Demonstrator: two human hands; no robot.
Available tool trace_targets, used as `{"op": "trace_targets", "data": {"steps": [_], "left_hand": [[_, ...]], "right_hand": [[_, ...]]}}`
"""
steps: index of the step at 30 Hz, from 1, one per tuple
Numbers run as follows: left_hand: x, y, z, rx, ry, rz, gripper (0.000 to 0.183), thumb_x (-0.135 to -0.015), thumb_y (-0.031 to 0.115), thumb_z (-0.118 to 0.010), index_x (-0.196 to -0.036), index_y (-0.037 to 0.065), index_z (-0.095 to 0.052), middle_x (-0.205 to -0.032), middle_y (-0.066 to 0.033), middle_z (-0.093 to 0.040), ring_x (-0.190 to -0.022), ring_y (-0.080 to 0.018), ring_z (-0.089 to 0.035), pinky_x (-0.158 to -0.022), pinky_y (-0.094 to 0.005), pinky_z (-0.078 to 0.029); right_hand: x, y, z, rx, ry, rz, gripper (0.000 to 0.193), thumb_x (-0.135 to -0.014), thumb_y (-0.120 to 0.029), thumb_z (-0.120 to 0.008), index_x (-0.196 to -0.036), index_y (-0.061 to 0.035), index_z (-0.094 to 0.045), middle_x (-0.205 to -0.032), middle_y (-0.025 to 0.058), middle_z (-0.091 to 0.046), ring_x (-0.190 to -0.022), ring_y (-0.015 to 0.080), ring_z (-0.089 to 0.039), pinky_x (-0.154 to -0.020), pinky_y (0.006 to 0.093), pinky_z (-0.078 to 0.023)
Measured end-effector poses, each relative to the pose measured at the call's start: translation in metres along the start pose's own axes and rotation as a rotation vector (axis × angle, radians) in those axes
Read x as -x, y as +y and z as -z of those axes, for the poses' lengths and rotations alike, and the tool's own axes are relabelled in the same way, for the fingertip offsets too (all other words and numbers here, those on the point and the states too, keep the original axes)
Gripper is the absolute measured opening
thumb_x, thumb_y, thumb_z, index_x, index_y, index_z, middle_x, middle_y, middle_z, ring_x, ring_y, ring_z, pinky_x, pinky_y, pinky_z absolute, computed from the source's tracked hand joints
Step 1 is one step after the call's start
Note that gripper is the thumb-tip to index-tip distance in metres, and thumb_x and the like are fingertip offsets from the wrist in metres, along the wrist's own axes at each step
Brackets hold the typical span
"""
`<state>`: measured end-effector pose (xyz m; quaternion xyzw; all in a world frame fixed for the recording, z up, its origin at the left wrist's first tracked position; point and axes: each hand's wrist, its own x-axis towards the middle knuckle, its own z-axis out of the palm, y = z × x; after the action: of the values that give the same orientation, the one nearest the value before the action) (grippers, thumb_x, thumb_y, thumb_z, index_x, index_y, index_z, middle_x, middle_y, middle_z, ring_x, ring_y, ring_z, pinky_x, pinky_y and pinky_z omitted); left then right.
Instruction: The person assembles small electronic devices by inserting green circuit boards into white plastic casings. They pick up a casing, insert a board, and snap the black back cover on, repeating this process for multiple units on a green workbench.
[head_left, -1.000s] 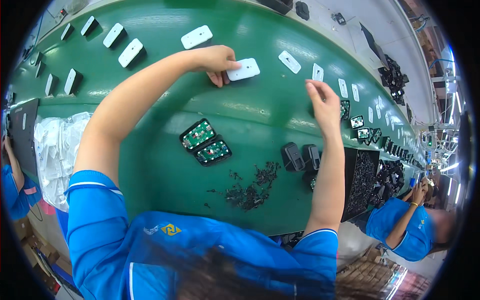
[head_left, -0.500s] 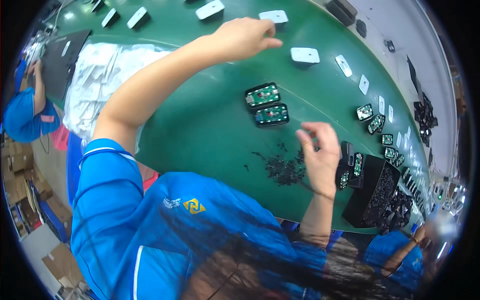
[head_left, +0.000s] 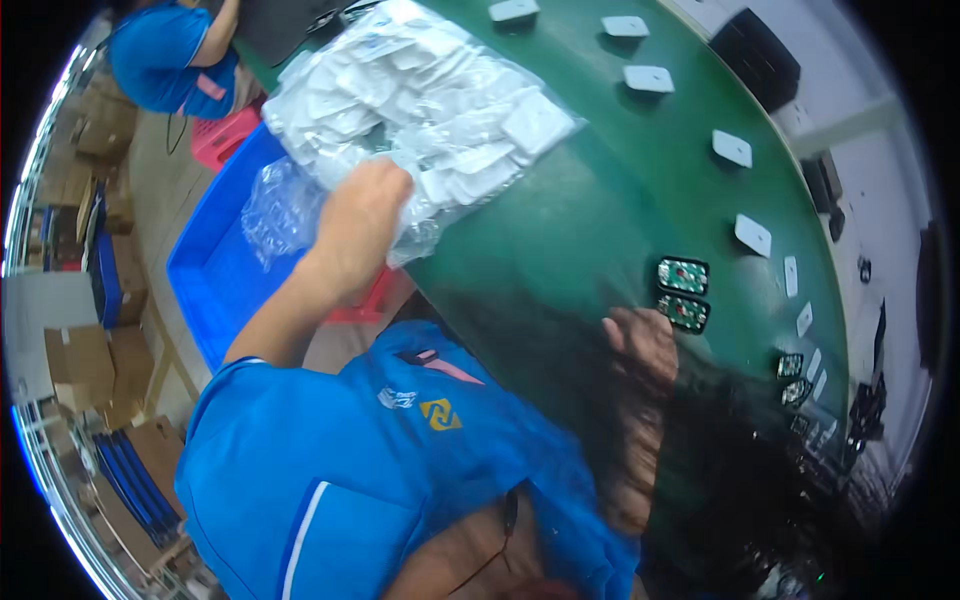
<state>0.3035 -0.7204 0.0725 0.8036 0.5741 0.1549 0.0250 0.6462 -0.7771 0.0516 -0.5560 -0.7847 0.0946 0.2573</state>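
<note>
My left hand (head_left: 362, 222) is at the near edge of a clear plastic bag (head_left: 545, 105) full of flat white plastic covers (head_left: 470, 150). Its fingers curl inward; what they grip, if anything, cannot be made out. My right hand (head_left: 643, 345) rests low over the green table, fingers apart, with nothing seen in it and dark hair partly across the view. Just beyond its fingertips lie two open black casings with green circuit boards: a farther one (head_left: 684, 274) and a nearer one (head_left: 684, 313).
A blue bin (head_left: 215, 290) with crumpled clear plastic (head_left: 280, 215) stands left of the table. Several white-topped units (head_left: 648, 79) line the far side of the green table (head_left: 560, 230). More circuit boards (head_left: 790, 365) lie at right. A co-worker (head_left: 160, 55) sits at upper left.
My left hand has come back from the white-topped units at the far side to the bag of covers. The view has swung left. My right hand stays near the two open casings.
</note>
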Motion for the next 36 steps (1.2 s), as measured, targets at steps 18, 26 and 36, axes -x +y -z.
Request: {"op": "trace_targets", "data": {"steps": [18,26,36], "left_hand": [[-0.081,-0.068,-0.070,-0.047,0.297,-0.374,0.021,-0.084,0.023,-0.061,-0.101,0.012,-0.063,-0.098,-0.0142,-0.063,-0.089,-0.0361,-0.060,-0.072,-0.0429,-0.049],[-0.071,-0.061,0.022,-0.030,0.411,0.056,0.023,-0.091,0.019,-0.058,-0.110,0.009,-0.065,-0.078,-0.0093,-0.063,-0.075,-0.0284,-0.060,-0.067,-0.0325,-0.045],[-0.035,0.123,-0.030,1.220,-0.474,0.081,0.051,-0.086,-0.008,-0.047,-0.133,0.012,-0.045,-0.124,-0.0106,-0.055,-0.057,-0.0080,-0.054,-0.052,-0.0227,-0.047]], "right_hand": [[0.064,0.013,0.066,-0.055,0.379,-0.687,0.008,-0.087,-0.009,-0.063,-0.090,-0.0019,-0.066,-0.082,0.0010,-0.061,-0.066,0.0073,-0.050,-0.054,0.0216,-0.036],[0.070,0.024,0.047,0.030,0.288,-0.656,0.013,-0.079,-0.010,-0.070,-0.089,-0.0034,-0.065,-0.082,0.0063,-0.060,-0.069,0.0188,-0.055,-0.065,0.0304,-0.045],[0.064,0.031,0.019,0.156,0.147,-0.642,0.014,-0.079,-0.011,-0.068,-0.084,-0.0034,-0.058,-0.085,0.0088,-0.055,-0.082,0.0281,-0.055,-0.071,0.0389,-0.046]]}}
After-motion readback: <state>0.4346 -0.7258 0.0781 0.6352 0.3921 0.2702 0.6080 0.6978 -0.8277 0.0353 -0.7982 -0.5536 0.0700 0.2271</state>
